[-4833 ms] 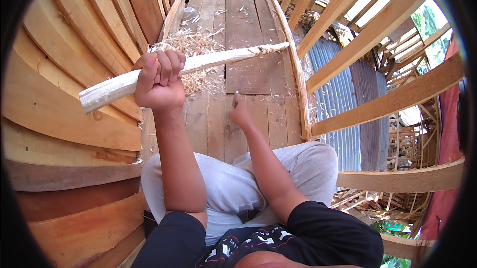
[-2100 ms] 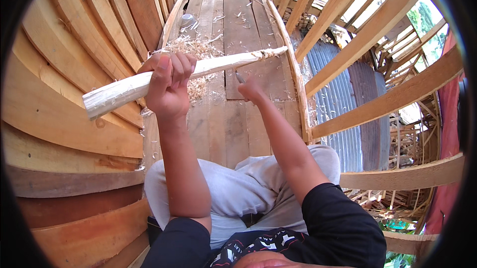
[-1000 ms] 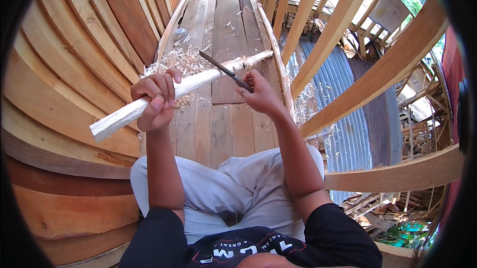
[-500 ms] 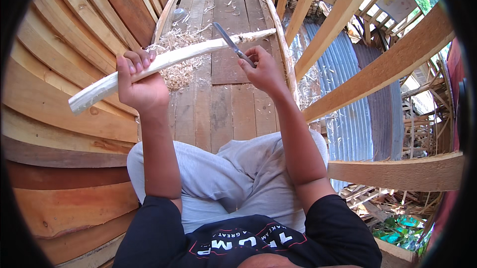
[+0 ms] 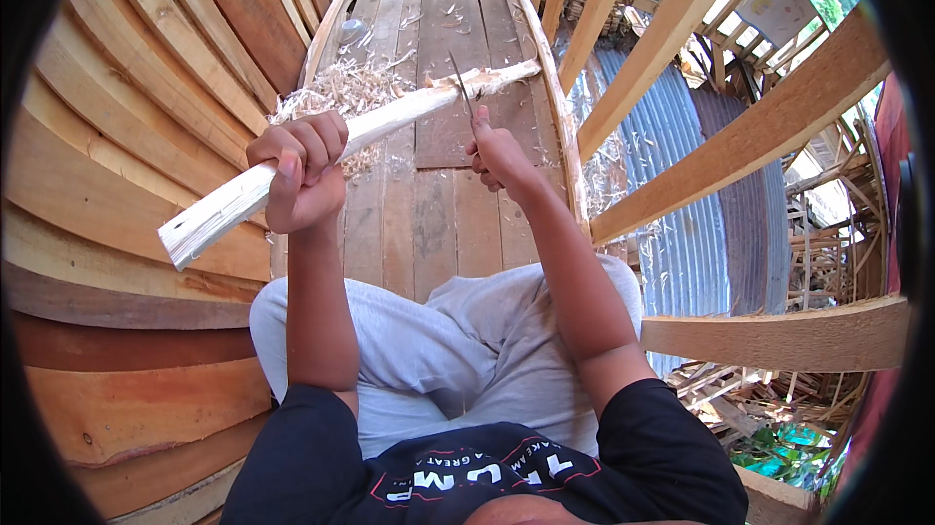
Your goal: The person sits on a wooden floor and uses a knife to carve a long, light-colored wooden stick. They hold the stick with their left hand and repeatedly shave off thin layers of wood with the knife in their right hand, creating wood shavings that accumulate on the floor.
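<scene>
Head view: left hand (image 5: 297, 174) is clenched around a long pale wooden stick (image 5: 380, 121), held slanted above the plank floor (image 5: 438, 223). Right hand (image 5: 499, 153) grips a thin blade (image 5: 460, 82), probably a knife, touching the stick near wood shavings (image 5: 341, 96).

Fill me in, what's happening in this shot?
A person sits on a plank floor inside a curved wooden hull. The left hand grips a pale stick near its near end, holding it out over the planks. The right hand holds a knife with the blade set against the stick's far part. A pile of shavings lies on the floor beneath the stick.
</scene>
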The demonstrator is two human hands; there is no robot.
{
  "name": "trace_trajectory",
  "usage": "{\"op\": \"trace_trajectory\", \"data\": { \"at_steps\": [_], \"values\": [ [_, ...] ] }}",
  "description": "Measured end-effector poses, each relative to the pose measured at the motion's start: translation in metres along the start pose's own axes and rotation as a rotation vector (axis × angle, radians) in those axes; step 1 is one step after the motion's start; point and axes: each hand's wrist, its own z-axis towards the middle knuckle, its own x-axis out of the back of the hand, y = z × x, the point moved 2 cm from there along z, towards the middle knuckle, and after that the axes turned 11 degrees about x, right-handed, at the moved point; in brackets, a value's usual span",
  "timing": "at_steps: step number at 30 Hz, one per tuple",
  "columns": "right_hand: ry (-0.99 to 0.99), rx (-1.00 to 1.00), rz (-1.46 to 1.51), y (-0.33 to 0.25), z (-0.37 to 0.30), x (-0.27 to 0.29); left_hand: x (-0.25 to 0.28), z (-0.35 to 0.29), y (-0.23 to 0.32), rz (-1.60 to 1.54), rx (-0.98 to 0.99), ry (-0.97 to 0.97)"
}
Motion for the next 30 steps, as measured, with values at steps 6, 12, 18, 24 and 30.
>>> {"op": "trace_trajectory", "data": {
  "at_steps": [6,12,18,24,30],
  "values": [
    [0.226,0.569,-0.546,-0.060,-0.057,-0.042,-0.028,-0.007,0.003,0.047,-0.002,0.050],
    [0.409,0.692,-0.751,-0.054,-0.044,-0.050,-0.014,-0.010,0.001,0.011,0.003,0.098],
    [0.666,0.422,-0.840,0.003,0.031,0.031,-0.034,-0.012,-0.002,0.029,0.007,0.031],
    [0.481,0.606,-0.815,-0.058,-0.048,-0.041,-0.030,-0.008,0.000,0.011,-0.040,0.105],
    [0.684,0.685,-0.818,-0.036,-0.010,-0.022,-0.025,-0.012,-0.006,-0.017,-0.026,0.244]
  ]
}}
